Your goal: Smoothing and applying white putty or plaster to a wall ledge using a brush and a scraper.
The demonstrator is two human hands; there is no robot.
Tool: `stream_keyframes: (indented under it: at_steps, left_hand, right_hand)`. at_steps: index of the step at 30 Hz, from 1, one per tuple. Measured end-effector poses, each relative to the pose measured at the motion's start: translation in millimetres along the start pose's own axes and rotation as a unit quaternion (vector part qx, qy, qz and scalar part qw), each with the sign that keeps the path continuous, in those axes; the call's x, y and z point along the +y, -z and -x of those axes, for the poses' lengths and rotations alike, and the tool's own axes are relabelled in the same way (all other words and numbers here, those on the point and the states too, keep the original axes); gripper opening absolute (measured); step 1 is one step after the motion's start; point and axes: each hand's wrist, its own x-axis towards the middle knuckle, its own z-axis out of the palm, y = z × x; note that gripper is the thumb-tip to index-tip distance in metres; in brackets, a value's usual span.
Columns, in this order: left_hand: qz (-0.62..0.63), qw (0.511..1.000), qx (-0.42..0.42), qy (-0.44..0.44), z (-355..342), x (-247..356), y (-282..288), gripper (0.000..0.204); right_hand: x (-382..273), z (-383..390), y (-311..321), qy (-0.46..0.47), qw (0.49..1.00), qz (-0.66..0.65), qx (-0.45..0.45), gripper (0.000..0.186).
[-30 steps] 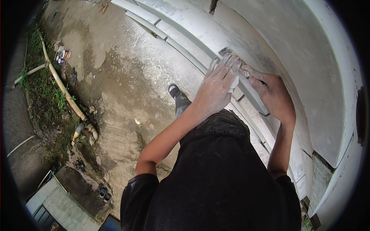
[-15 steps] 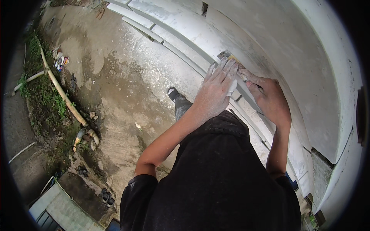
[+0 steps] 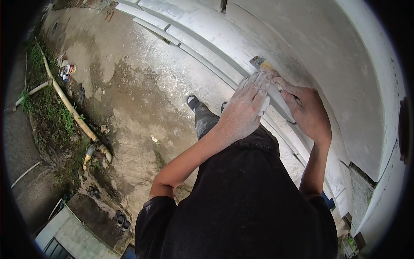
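Observation:
My left hand (image 3: 245, 105), coated in pale dust, lies over the edge of a white ledge (image 3: 202, 38) with its fingers stretched together. A folded white sheet (image 3: 264, 105), perhaps sandpaper, pokes out from under its palm, pressed against the ledge. My right hand (image 3: 308, 110) has its fingers curled round a putty knife, whose worn metal blade (image 3: 257, 61) and yellowish lower part (image 3: 268, 67) show beyond my fingers. The handle is mostly hidden. My two hands almost touch at the fingertips.
A smooth grey-white wall (image 3: 327, 47) rises on the right. Concrete ground (image 3: 142, 99), spotted white, spreads to the left. Farther left are a long pipe (image 3: 69, 101), a small bucket (image 3: 71, 69) and weeds. Dark shoes (image 3: 123, 221) lie at lower left.
Both hands have shifted slightly right and nearer to me along the ledge. More of the putty knife's blade and yellowish part shows now.

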Motion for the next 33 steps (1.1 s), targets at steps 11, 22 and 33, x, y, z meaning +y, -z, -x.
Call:
stream_keyframes:
  at_steps: [11,22,33]
  left_hand:
    - [0.006,1.000,-0.010,-0.012,0.1,2.3,-3.9,0.077]
    - [-0.035,0.999,-0.039,-0.002,-3.0,4.0,5.0,0.077]
    - [-0.068,0.997,-0.020,0.031,-7.6,-5.1,9.8,0.077]
  right_hand:
    - [-3.6,17.9,26.3,-0.054,0.993,-0.073,-0.078,0.035]
    - [9.2,22.1,14.7,-0.010,1.000,-0.011,-0.024,0.036]
    - [8.7,0.3,-3.0,0.038,0.996,-0.075,0.002,0.030]
